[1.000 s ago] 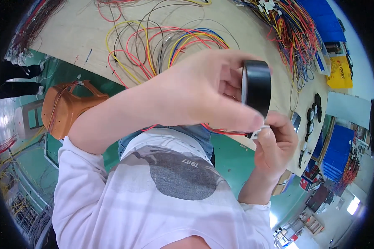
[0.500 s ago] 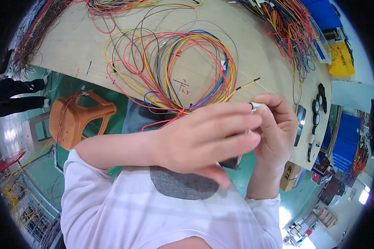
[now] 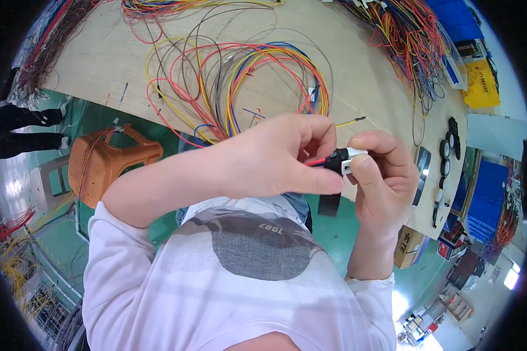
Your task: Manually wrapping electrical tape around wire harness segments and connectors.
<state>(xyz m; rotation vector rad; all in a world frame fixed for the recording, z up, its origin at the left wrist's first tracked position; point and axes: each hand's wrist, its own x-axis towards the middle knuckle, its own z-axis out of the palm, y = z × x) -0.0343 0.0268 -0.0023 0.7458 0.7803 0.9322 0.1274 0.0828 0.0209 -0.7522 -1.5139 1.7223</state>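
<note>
A small white plastic connector [image 3: 356, 154] with a black wrapped end [image 3: 335, 160] is held between my hands, above the table's near edge. My right hand [image 3: 389, 178] pinches the white part between thumb and fingers. From the left reaches my left hand [image 3: 269, 158], its fingers curled around the red wire [image 3: 317, 162] behind the black end and its thumb stretched out below. How many wires it holds is hidden by the fingers. Just beyond lies a coil of red, yellow, blue and grey wires [image 3: 324, 85], partly covered by my left hand.
The wooden table [image 3: 374, 99] carries a thick wire bundle [image 3: 401, 41] at the far right and another [image 3: 56, 50] at the far left. Black rolls [image 3: 445, 150] sit near its right edge. An orange stool [image 3: 88, 167] and a person's legs [image 3: 32, 131] are at left.
My left hand has turned and drawn back from over the connector, uncovering its black end and red wire. The fingers, stretched out before, are now curled. My right hand stays nearly in place.
</note>
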